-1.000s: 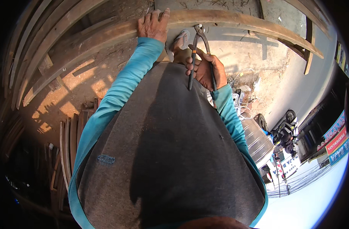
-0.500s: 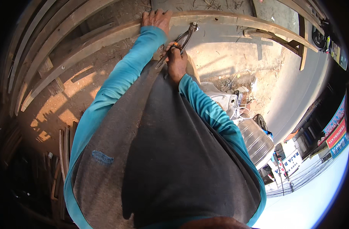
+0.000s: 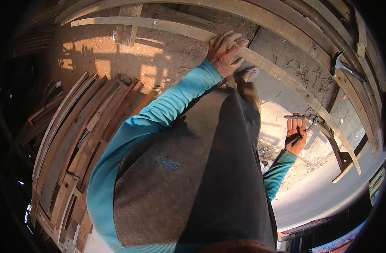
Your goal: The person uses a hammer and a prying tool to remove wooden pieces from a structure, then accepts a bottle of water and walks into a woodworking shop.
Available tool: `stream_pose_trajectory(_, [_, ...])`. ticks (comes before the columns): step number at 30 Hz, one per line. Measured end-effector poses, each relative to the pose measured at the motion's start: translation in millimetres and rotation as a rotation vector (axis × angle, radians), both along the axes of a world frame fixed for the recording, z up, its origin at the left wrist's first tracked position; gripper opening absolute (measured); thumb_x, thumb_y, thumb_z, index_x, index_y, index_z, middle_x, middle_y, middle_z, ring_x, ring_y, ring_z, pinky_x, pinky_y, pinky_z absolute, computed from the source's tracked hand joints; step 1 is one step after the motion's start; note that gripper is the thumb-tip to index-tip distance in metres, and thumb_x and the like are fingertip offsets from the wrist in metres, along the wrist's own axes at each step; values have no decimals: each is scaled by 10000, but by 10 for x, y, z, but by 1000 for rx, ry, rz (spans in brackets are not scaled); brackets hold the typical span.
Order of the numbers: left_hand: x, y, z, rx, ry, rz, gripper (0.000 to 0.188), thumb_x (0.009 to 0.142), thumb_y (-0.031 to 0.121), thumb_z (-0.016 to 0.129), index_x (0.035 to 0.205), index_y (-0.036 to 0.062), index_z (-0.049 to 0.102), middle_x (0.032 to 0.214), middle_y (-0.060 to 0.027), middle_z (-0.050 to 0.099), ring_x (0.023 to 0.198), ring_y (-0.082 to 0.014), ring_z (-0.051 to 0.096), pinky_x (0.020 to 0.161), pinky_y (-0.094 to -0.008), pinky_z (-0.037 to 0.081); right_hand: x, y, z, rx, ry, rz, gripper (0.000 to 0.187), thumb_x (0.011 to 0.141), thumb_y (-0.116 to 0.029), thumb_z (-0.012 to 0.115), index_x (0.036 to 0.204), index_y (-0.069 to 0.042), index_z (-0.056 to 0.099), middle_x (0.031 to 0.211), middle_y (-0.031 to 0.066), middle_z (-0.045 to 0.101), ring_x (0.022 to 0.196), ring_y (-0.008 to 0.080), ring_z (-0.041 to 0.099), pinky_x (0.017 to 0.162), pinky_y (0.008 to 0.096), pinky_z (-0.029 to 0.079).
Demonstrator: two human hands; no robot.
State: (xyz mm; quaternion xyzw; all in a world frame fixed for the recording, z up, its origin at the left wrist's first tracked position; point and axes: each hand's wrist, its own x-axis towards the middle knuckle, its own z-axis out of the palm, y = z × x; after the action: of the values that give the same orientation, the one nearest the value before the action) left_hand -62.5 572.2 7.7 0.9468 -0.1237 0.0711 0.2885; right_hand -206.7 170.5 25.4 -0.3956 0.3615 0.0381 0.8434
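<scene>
A long, narrow wooden plank [image 3: 281, 74] crosses in front of me, curved by the lens. Its middle is in the grip of my left hand [image 3: 226, 54], fingers over the far edge and thumb on the near side. Off to the right, my right hand [image 3: 296, 134] holds metal pincers [image 3: 292, 117], palm turned up and handles spread apart. The pincers' head is at the plank's near edge; whether its jaws grip anything is too small to tell. A claw hammer [image 3: 341, 66] lies on the beams beyond the plank.
Long timber beams [image 3: 260, 16] run beyond the plank, bunching at the far right. Stacked boards [image 3: 81, 147] fill the left side. A short wooden block [image 3: 128, 26] lies under the plank's left part. My foot [image 3: 250, 74] stands near the plank. A paved road [image 3: 328, 200] lies right.
My right hand has moved right and outward along the plank with the pincers, whose handles are now wider apart. My left hand stays on the plank. The view has turned, showing the hammer and stacked boards.
</scene>
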Motion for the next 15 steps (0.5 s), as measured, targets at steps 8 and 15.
stream_pose_trajectory(8, [-440, 1718, -260, -115, 139, 868, 562, 796, 172, 771, 1309, 64, 570, 1257, -158, 607, 1227, -324, 549, 1062, -420, 424, 167, 368, 34, -5, 2, -4, 696, 886, -85, 584, 1517, -30, 295, 1265, 214, 588, 1138, 312, 622, 886, 351, 553])
stream_pose_trajectory(15, [-464, 3246, -978, -1021, 406, 1193, 746, 858, 456, 725, 1427, 55, 456, 1443, -206, 492, 1324, -304, 490, 1070, -432, 418, 455, 704, 440, 41, -39, 171, 745, 863, -51, 553, 1539, -61, 241, 1381, 273, 476, 1272, 365, 540, 766, 318, 610])
